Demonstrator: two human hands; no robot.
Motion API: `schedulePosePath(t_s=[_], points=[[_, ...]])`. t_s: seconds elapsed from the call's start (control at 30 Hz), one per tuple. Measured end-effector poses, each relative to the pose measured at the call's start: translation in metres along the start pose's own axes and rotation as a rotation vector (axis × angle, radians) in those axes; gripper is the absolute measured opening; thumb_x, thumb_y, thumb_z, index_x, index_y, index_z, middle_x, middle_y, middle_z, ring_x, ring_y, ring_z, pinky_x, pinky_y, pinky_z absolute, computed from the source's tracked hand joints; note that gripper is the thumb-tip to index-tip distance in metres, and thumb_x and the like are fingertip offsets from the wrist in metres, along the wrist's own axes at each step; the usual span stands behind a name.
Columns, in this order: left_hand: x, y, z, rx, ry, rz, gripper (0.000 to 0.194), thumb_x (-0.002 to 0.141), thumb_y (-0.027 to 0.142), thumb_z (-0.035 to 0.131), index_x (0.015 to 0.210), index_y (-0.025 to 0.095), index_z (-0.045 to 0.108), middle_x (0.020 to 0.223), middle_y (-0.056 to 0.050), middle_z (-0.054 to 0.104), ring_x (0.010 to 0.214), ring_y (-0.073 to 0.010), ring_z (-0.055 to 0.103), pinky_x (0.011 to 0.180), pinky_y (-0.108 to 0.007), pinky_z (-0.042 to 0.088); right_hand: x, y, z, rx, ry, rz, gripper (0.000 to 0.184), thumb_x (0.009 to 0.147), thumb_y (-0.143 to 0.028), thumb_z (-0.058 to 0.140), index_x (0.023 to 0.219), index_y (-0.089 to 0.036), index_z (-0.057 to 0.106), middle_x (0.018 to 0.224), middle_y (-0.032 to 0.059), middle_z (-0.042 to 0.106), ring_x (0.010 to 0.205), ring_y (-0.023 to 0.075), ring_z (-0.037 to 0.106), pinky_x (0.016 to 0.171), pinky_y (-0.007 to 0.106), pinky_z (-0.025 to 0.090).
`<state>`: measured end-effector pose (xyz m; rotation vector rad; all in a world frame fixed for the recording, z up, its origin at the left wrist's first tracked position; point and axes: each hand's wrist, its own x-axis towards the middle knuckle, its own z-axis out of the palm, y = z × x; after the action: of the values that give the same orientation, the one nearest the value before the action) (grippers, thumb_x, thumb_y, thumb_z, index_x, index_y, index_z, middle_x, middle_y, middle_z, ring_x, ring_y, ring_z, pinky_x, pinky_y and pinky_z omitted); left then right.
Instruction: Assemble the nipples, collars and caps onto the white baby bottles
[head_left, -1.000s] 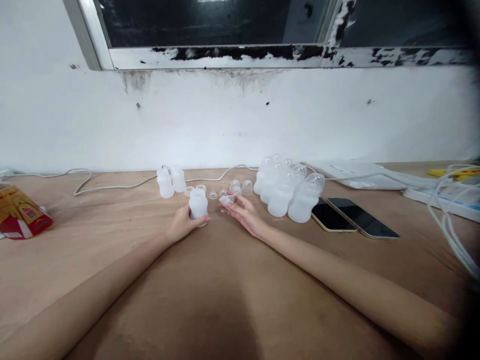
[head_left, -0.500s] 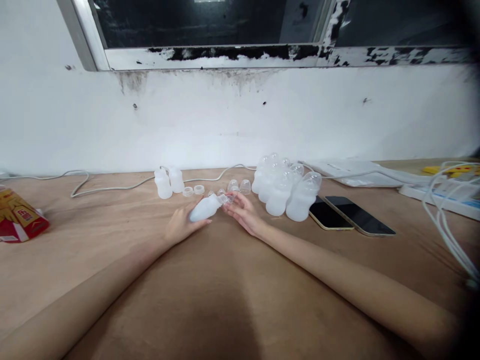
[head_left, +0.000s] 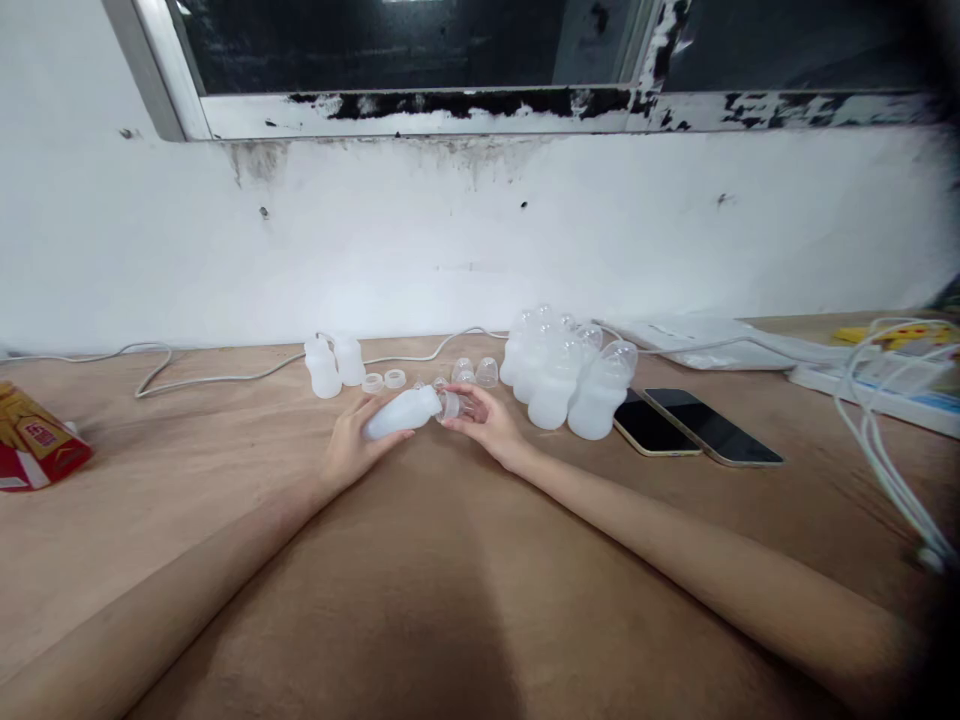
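Note:
A frosted white baby bottle (head_left: 403,411) lies tilted nearly flat in my left hand (head_left: 355,440), its mouth facing right. My right hand (head_left: 487,424) has its fingers closed around a clear bottle top (head_left: 448,405), which meets the bottle's mouth; whether it is seated there I cannot tell. Just behind the hands are two white collar rings (head_left: 383,381), clear teats (head_left: 439,383) partly hidden by the bottle, and two clear dome caps (head_left: 475,372). Two open bottles (head_left: 332,364) stand upright at the back left.
Several capped bottles (head_left: 568,375) stand grouped right of my right hand, beside two phones (head_left: 714,427). A red and yellow box (head_left: 41,437) sits at the far left. White cables (head_left: 874,430) and a power strip (head_left: 874,395) lie at the right. A thin cord (head_left: 217,384) runs along the wall.
My left hand has tipped the bottle from upright to nearly flat, mouth to the right. The clear top in my right hand has come up against its mouth. The view has shifted slightly.

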<state>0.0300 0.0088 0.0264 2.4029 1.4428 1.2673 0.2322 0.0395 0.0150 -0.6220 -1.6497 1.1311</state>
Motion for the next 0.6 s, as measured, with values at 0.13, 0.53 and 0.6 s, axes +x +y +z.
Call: schedulePosePath(t_s=[0.13, 0.53, 0.6], points=[[-0.002, 0.002, 0.000, 0.029, -0.132, 0.003, 0.048, 0.066, 0.048, 0.056, 0.109, 0.026, 0.051, 0.096, -0.002, 0.057, 0.086, -0.0188, 0.056, 0.073, -0.028, 0.044, -0.004, -0.006, -0.009, -0.247, -0.142, -0.120, 0.037, 0.067, -0.022, 0.061, 0.103, -0.022, 0.051, 0.114, 0.0057, 0.049, 0.106, 0.0177, 0.046, 0.083, 0.032, 0.042], [-0.008, 0.005, -0.004, 0.097, -0.251, 0.135, 0.048, 0.069, 0.048, 0.053, 0.111, 0.026, 0.048, 0.103, -0.001, 0.056, 0.091, -0.0169, 0.054, 0.076, -0.026, 0.044, -0.009, -0.009, -0.008, -0.402, -0.268, 0.147, 0.037, 0.082, -0.044, 0.032, 0.086, -0.015, 0.054, 0.057, -0.0007, 0.057, 0.039, 0.0067, 0.048, 0.038, 0.019, 0.036], [-0.008, 0.005, -0.003, 0.108, -0.246, 0.136, 0.048, 0.069, 0.048, 0.053, 0.111, 0.026, 0.048, 0.103, -0.001, 0.055, 0.091, -0.0168, 0.054, 0.075, -0.026, 0.044, -0.009, -0.008, -0.006, -0.367, -0.238, 0.187, 0.043, 0.084, -0.046, 0.024, 0.083, -0.014, 0.054, 0.055, -0.0007, 0.054, 0.037, 0.0057, 0.044, 0.035, 0.018, 0.032]])
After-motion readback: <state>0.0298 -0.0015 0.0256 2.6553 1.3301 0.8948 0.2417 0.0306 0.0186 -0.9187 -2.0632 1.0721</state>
